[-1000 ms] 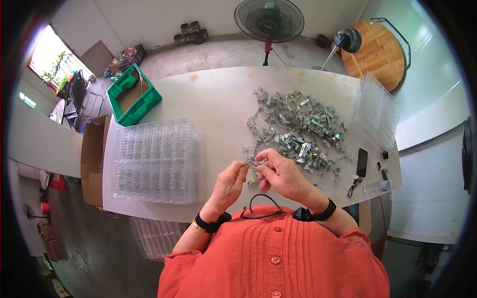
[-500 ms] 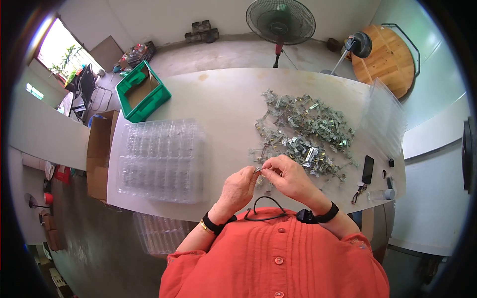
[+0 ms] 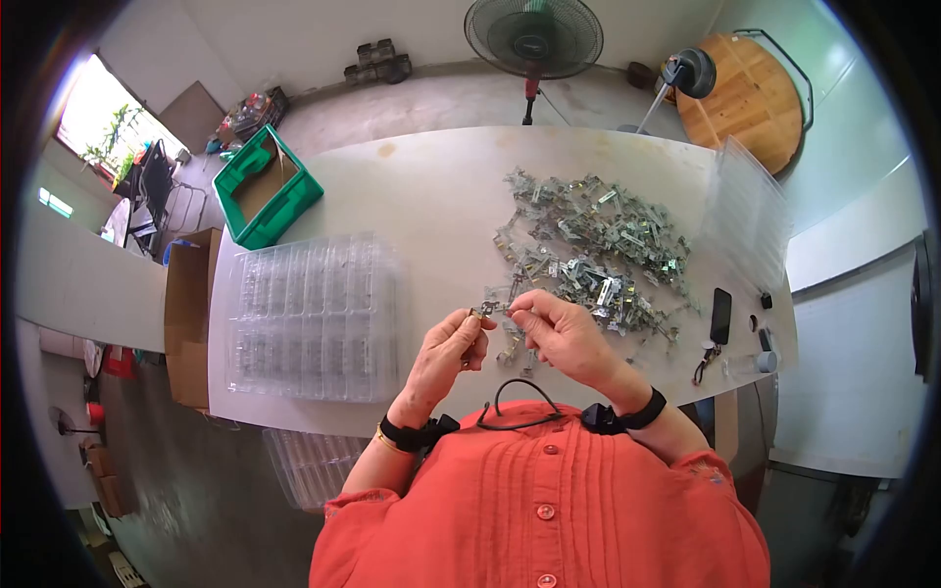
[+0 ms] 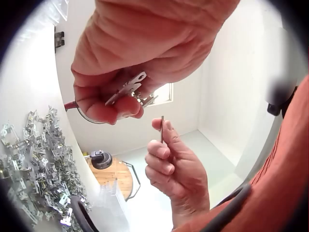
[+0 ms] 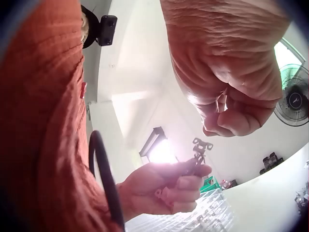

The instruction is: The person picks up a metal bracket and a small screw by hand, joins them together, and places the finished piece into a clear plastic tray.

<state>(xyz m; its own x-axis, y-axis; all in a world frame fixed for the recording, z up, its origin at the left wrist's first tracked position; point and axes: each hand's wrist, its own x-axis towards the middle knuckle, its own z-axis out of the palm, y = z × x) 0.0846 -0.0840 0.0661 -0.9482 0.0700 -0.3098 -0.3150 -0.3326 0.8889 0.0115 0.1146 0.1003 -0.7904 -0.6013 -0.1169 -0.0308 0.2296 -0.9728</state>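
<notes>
Small silvery metal brackets (image 4: 128, 89) are gripped in my left hand (image 3: 446, 358). One bracket with a forked, holed end (image 5: 202, 146) sticks up from its thumb and fingertips in the right wrist view. My right hand (image 3: 567, 338) faces it, a short gap away, pinching a thin metal piece (image 4: 162, 129) between thumb and forefinger. The left wrist view shows that piece nearly edge-on. Beyond the hands, a loose heap of similar metal brackets (image 3: 608, 235) spreads over the table (image 3: 441, 206).
Stacked clear plastic trays (image 3: 314, 318) stand left of the hands, with a green crate (image 3: 284, 211) behind them. More clear trays (image 3: 745, 216) lean at the right edge. A phone (image 3: 721, 316) and a small bottle (image 3: 750, 365) lie at the right.
Half a second ago my fingertips met around a small metal piece; now the hands are slightly apart. A bracket shows more plainly at the left fingertips. The head view has shifted a little.
</notes>
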